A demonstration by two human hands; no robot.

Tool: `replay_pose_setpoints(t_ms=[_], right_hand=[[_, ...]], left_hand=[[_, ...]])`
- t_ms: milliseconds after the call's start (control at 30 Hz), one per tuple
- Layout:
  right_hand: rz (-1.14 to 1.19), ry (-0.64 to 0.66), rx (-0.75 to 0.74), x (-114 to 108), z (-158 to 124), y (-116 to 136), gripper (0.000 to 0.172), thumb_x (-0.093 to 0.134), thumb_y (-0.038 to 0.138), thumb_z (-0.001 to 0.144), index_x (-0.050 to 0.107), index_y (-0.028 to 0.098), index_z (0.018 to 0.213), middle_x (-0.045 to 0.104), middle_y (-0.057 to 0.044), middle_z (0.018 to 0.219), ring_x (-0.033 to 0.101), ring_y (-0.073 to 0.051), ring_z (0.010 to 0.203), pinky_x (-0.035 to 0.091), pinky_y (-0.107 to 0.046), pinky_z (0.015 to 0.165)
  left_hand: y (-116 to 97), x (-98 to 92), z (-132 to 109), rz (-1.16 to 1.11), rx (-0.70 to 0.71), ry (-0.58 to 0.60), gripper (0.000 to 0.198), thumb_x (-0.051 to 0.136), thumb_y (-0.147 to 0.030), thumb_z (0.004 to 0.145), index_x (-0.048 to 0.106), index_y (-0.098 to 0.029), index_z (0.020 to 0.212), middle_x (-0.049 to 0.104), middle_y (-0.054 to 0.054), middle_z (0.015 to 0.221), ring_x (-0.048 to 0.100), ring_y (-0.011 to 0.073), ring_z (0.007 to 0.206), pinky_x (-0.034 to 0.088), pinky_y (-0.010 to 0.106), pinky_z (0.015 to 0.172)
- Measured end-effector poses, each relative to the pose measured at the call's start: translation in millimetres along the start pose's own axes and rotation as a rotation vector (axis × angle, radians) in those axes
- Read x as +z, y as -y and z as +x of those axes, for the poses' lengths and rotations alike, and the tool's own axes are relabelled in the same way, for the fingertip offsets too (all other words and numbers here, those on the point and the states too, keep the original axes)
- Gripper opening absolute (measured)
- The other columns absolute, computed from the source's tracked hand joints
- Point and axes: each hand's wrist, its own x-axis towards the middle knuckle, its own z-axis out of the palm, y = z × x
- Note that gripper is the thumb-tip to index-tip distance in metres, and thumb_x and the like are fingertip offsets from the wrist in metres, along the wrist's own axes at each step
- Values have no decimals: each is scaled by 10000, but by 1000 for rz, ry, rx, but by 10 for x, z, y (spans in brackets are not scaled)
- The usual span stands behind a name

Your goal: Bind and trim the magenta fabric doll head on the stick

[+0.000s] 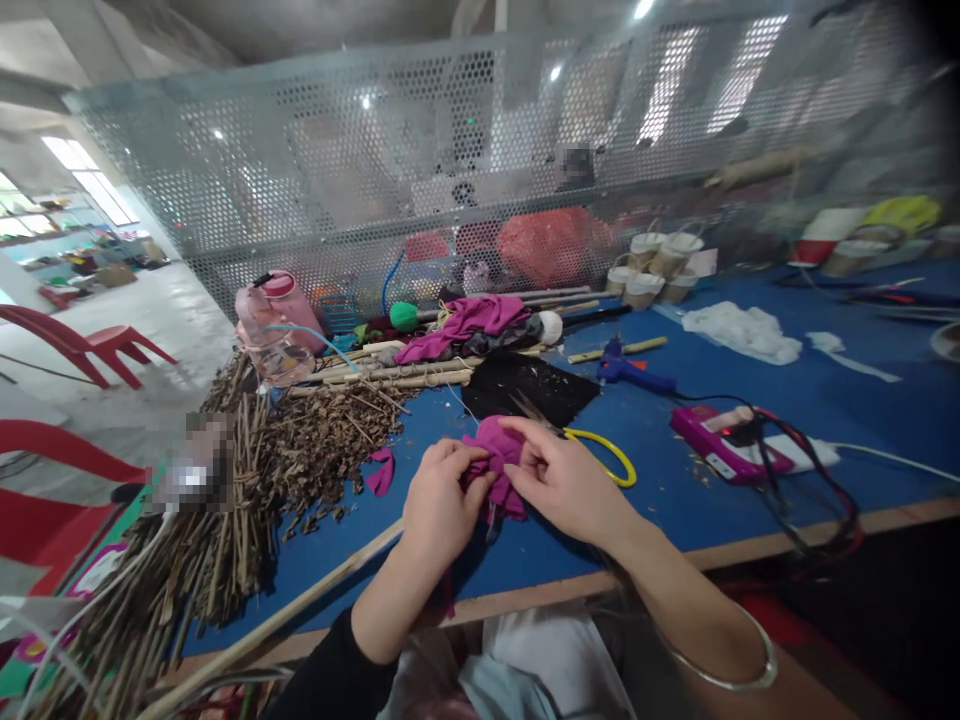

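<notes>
A bunched piece of magenta fabric (504, 450) is held between both hands above the front of the blue table. My left hand (444, 497) pinches its left side between thumb and fingers. On the other side, my right hand (559, 480) grips the cloth with thumb and bent forefinger. Just beyond my right hand lie scissors with yellow handles (621, 462), partly hidden by it, their blades over a black cloth (517, 385). A small magenta scrap (381, 472) rests left of my hands. One pale stick (330, 580) runs from near my left wrist to the lower left.
Dry twigs and leaves (315, 450) heap up at left, beside a pink jug (281, 310). A blue glue gun (634, 372) and a magenta power box (720, 445) with cables sit right. White stuffing (742, 332) lies farther back, before a perforated metal screen (420, 140).
</notes>
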Motion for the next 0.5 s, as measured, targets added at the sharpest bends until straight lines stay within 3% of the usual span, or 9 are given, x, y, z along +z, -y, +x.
replay_pose_setpoints(t_ms=[133, 267, 367, 500], right_hand=[[-331, -143, 222, -187, -38, -486, 321, 475, 281, 834, 576, 166, 1115, 638, -66, 840, 610, -198, 722, 449, -291, 654], [-614, 17, 234, -308, -73, -971, 380, 534, 312, 808, 607, 125, 1130, 634, -159, 1003, 606, -291, 922, 452, -362, 779], [-592, 90, 213, -315, -42, -1034, 416, 523, 312, 817, 575, 150, 1197, 662, -147, 1027, 624, -280, 933, 453, -337, 754], [-599, 131, 295, -284, 64, -914, 441, 497, 250, 800, 576, 176, 1228, 710, -117, 934, 663, -254, 796, 428, -297, 623]], left_hand=[[-16, -36, -5, -6, -18, 14, 212, 634, -189, 793, 664, -205, 1002, 624, 56, 943, 575, 210, 935, 471, 343, 827], [1, -80, -88, -48, -27, -26, 178, 611, -184, 814, 655, -196, 985, 631, 58, 952, 583, 199, 925, 478, 331, 827], [37, -86, -150, 8, -4, -62, 155, 593, -199, 831, 666, -205, 968, 631, 61, 953, 584, 201, 922, 478, 337, 825], [99, -81, -164, 20, 35, -85, 125, 577, -213, 848, 684, -206, 911, 630, 56, 911, 589, 188, 890, 482, 320, 803]])
